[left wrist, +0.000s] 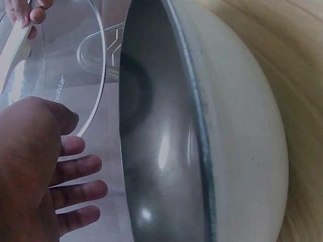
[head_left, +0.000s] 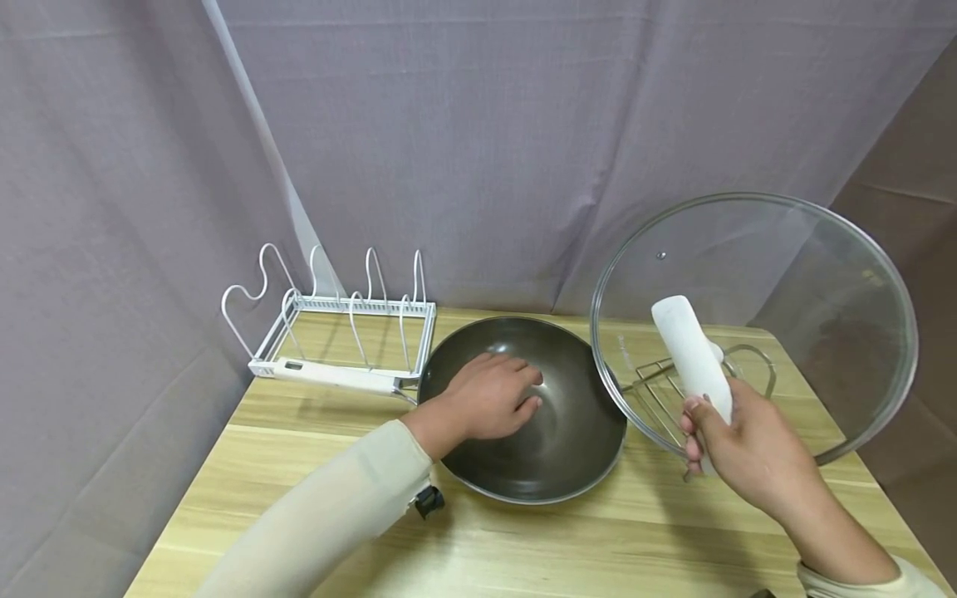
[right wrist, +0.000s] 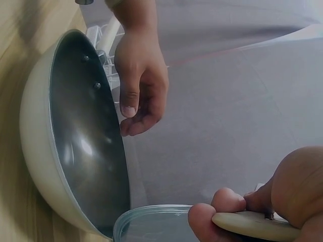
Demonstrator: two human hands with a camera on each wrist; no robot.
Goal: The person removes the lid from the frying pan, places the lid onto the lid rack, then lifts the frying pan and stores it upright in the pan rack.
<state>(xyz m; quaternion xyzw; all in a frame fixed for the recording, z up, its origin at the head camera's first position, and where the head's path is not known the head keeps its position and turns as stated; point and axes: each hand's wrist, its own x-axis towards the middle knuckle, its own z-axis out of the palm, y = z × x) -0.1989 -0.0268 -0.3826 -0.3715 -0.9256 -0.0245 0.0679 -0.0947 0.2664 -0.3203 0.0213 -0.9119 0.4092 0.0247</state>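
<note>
A wok (head_left: pixel 571 448) with a dark inside and a cream outside stands on the wooden table, its white handle (head_left: pixel 340 376) pointing left. My left hand (head_left: pixel 486 397) is over the wok, fingers loosely bent and holding nothing; the left wrist view shows the same hand (left wrist: pixel 35 166) apart from the rim. To the right, my right hand (head_left: pixel 755 440) grips the thick white handle (head_left: pixel 691 353) of a large glass lid (head_left: pixel 815 282). The lid is tilted up off the table, its left edge overlapping the wok's right rim in the head view.
A white wire rack (head_left: pixel 359 307) with upright loops stands at the back left, behind the wok's handle. Through the glass I see a metal wire rack (head_left: pixel 658 394) on the table's right side. Grey curtains (head_left: pixel 463 149) hang behind the table (head_left: pixel 523 552).
</note>
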